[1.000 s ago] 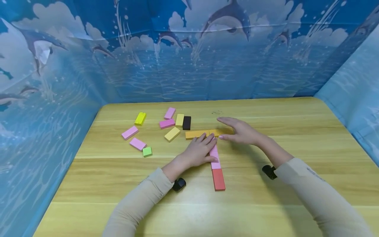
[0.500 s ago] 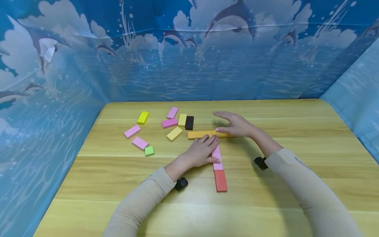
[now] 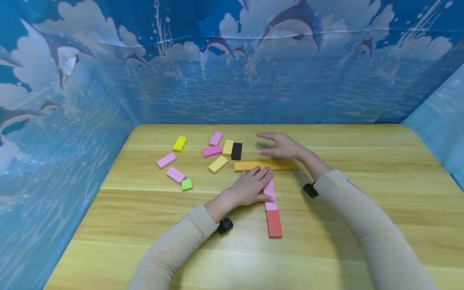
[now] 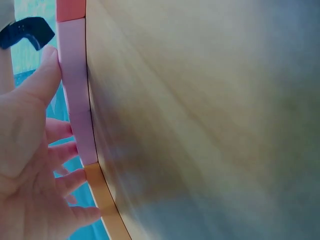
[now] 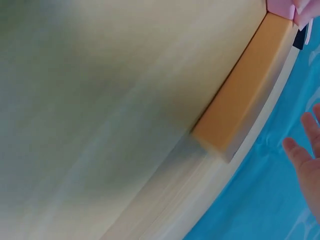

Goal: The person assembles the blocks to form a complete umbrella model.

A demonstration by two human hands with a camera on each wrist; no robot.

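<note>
A T shape of flat blocks lies on the wooden table. Its crossbar is a row of orange blocks [image 3: 286, 165]; its stem holds pink blocks [image 3: 270, 206] with a red block [image 3: 274, 224] at the near end. My left hand [image 3: 248, 190] rests with spread fingers over the upper stem, fingertips by the orange row and thumb on the pink. In the left wrist view its fingertips meet the pink and orange [image 4: 107, 200] edges. Beyond the crossbar my right hand [image 3: 284, 146] hovers with fingers extended, holding nothing, right of a black block [image 3: 237, 151].
Loose blocks lie left of the T: light yellow ones [image 3: 218, 164], pink ones [image 3: 176, 175], a magenta one [image 3: 212, 151], a bright yellow one [image 3: 179, 143] and a small green one [image 3: 187, 185]. A dolphin-print curtain [image 3: 232, 88] stands behind the table [image 3: 163, 257].
My right hand has moved left and away from me, off the orange row to behind it. My left hand stays on the stem. The head view has shifted slightly.
</note>
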